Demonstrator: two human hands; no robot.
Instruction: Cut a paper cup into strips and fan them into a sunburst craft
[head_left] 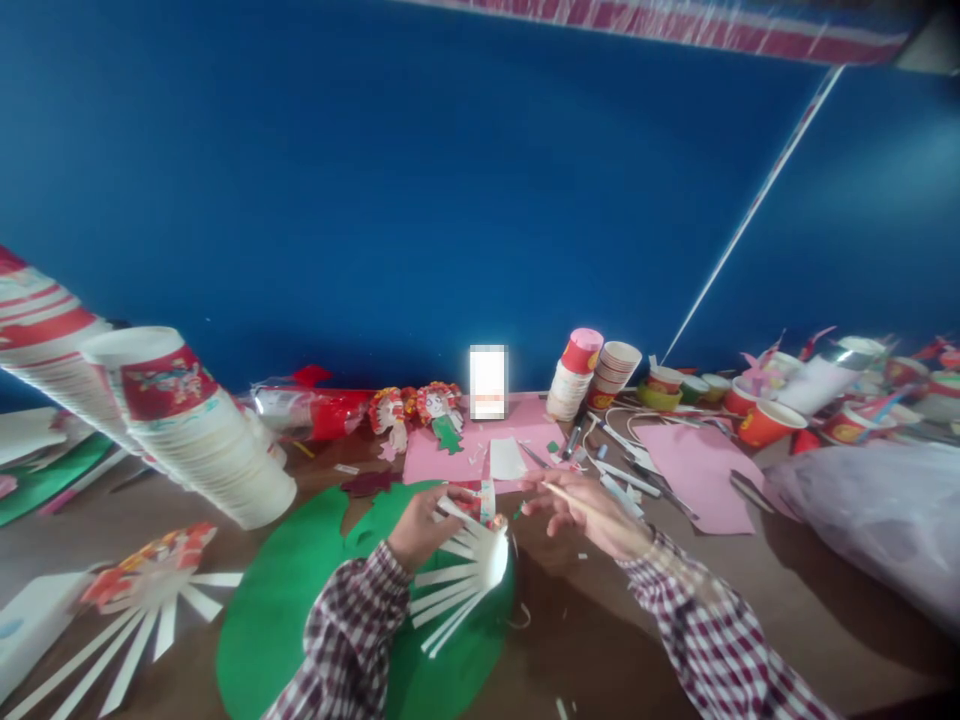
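My left hand [427, 527] holds a white paper cup cut into strips [491, 562], its strips fanned out toward me above a round green sheet [270, 600]. Just right of the cup, my right hand [581, 508] has its fingers partly curled round a thin pale stick [574, 498]. A pink sheet [457, 460] lies beyond my hands with a white piece of paper [508, 459] on it. At the left rests a second cut cup [150, 590] with white strips and a red and orange decoration.
Tall stacks of paper cups [217, 450] lean at the left. Smaller cup stacks [574, 375], pens and a second pink sheet [701, 475] lie beyond my right hand. A plastic bag [862, 510] and several decorated cups [772, 424] are at the right.
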